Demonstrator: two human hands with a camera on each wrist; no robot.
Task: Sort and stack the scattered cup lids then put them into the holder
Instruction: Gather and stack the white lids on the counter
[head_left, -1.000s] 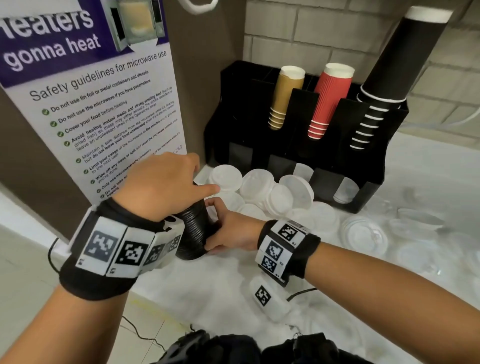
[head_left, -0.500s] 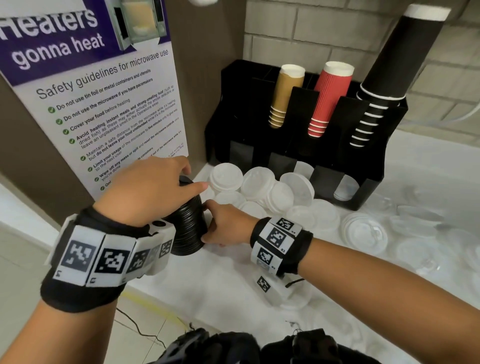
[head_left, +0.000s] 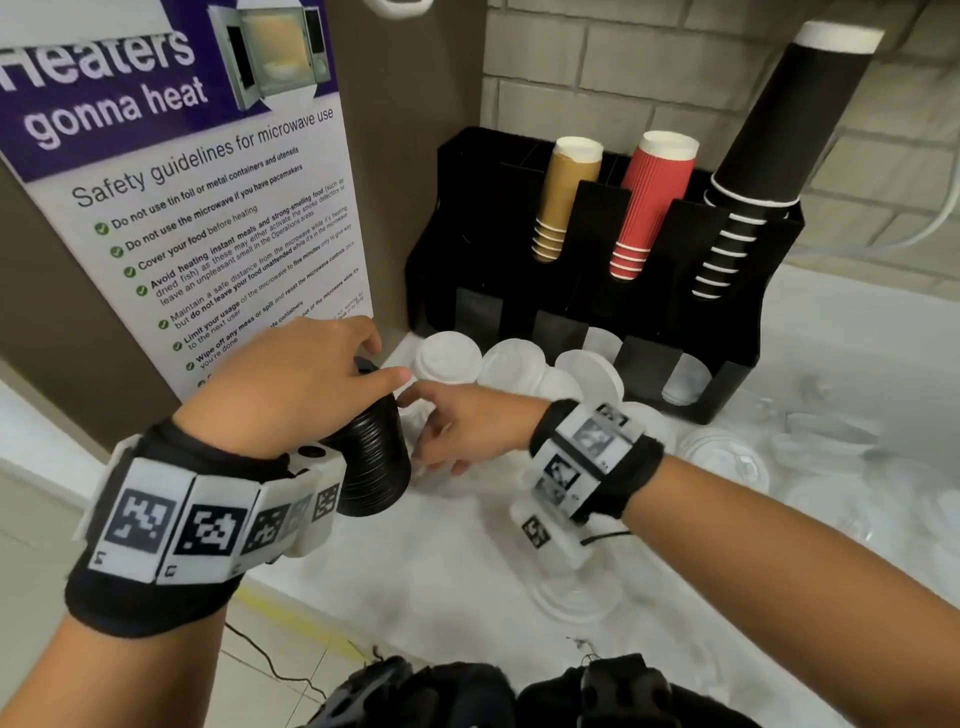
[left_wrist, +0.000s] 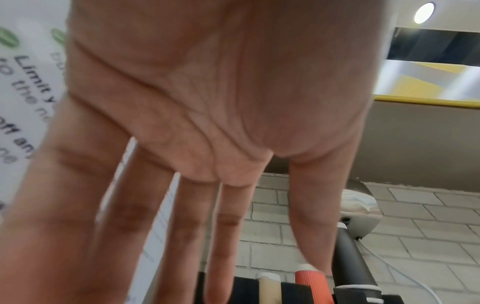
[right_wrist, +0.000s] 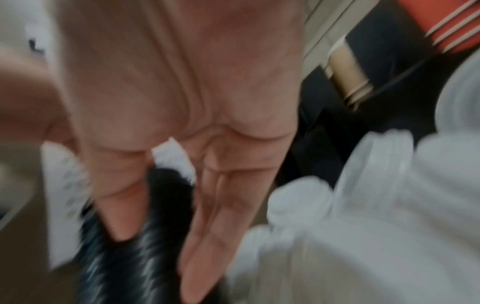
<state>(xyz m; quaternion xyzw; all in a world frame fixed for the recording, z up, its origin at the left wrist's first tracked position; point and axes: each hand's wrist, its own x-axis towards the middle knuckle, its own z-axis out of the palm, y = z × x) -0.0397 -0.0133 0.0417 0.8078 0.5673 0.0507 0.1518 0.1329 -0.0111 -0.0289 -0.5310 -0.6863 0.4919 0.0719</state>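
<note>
Left hand (head_left: 291, 389) fingers straight atop black lids (head_left: 371, 457); right hand (head_left: 467, 426) fingers loose beside; white lids (head_left: 511, 364) at 1 o'clock fronting holder (head_left: 737, 379).

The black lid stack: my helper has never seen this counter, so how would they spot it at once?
Start at the black cup holder against the brick wall and come forward past the white lids lying before it. To their left, by the poster, the left hand rests on the black lid stack. It is the only dark, ribbed column among loose white and clear lids.
</note>
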